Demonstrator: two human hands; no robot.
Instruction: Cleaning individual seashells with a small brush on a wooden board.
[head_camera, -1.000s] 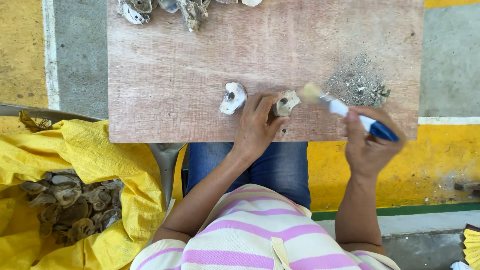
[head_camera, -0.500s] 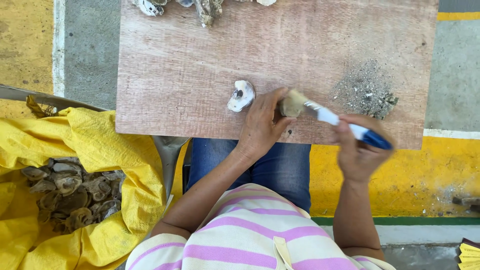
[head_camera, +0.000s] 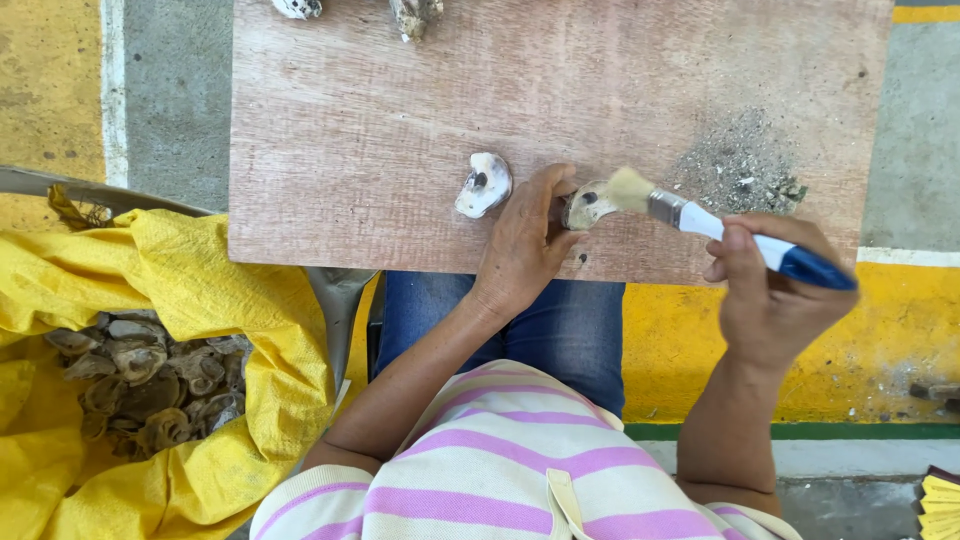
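Wooden surface (head_camera: 400, 130) filled the upper frame; the left hand (head_camera: 520, 245) pinned a half-hidden shell (head_camera: 585, 207), the right hand (head_camera: 775, 295) clenched a brush (head_camera: 700, 218), and upper shells (head_camera: 410, 12) were cut off.

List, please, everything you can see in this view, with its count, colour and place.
board: one, reddish-brown wood, across the top, over the lap.
held shell: one, grey-white, on the board under the left fingers.
loose shell: one, white, on the board just left of the left hand.
far shells: two partly in view, grey-white, at the board's top edge.
grit: one patch, grey, board's right side.
brush: one, blue and white handle, pale bristles on the held shell.
sack: one, yellow, lower left.
sack shells: many, brown, inside the sack.
left hand: pins the held shell.
right hand: grips the brush.
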